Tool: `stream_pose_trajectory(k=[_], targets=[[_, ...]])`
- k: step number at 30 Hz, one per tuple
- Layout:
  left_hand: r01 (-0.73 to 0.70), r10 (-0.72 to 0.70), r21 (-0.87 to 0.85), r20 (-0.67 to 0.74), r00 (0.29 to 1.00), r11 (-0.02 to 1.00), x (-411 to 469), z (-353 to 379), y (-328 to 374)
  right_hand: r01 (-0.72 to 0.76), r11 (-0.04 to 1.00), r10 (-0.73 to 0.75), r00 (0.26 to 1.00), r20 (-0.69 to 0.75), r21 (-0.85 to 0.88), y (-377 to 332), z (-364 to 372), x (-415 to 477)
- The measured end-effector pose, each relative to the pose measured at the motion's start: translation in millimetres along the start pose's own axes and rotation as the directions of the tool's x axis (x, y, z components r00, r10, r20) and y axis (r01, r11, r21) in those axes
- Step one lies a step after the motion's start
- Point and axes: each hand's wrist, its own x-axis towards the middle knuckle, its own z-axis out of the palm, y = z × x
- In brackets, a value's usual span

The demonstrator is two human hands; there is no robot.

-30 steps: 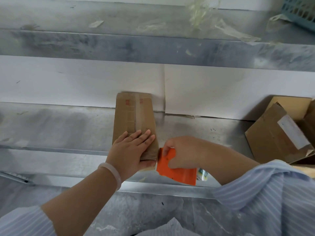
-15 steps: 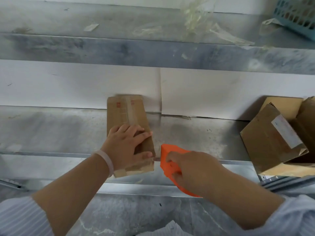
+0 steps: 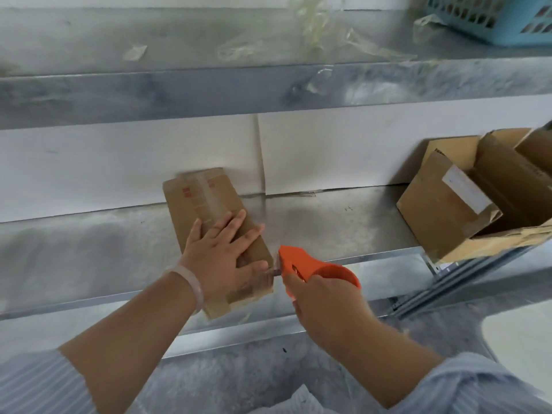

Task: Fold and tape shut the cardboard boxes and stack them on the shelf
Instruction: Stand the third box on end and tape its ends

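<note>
Striped sleeves (image 3: 466,383): seen at the lower edge, one on each forearm.
Right hand (image 3: 325,306): fingers curled round an orange tape dispenser (image 3: 310,265), whose nose is held just beside the near right corner of the taped cardboard box (image 3: 203,201).
Left hand (image 3: 221,258), pale bracelet (image 3: 191,282) at the wrist: laid flat on top of that box, fingers straight and spread, thumb along its right side.
Taped cardboard box: laid on the lower metal shelf (image 3: 328,222), its near end projecting past the front edge, its far end towards the back wall.
Open cardboard boxes (image 3: 442,210): set at the right end of the same shelf; contents cannot be told.
Blue basket (image 3: 493,19): at the upper shelf's far right; contents hidden. Tape scraps (image 3: 322,40) are strewn beside it.
Change noted over the last half second: the left fingers have been flattened from a curl, and the dispenser's nose has been brought closer to the box.
</note>
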Motion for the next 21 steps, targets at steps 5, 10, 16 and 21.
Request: stream_pose_trajectory(k=[5, 10, 16, 21], targets=[[-0.029, 0.029, -0.019, -0.009, 1.0, 0.999, -2, 0, -4, -0.137, 0.989, 0.14, 0.989, -0.047, 0.058, 18, 32, 15], [-0.034, 0.033, -0.034, -0.027, 0.999, 0.999, -2, 0, -5, -0.125, 0.981, 0.159, 0.957, -0.244, 0.148, 40, 30, 11], [-0.057, 0.055, -0.046, -0.04, 0.998, 0.997, -4, -2, -7, -0.001, 0.997, 0.036, 0.884, -0.465, 0.077, 84, 16, 37], [-0.08, 0.07, -0.086, -0.12, 0.99, 0.993, -5, 4, -11, 0.062, 0.983, -0.123, 0.919, -0.375, -0.171, 121, 23, 79]])
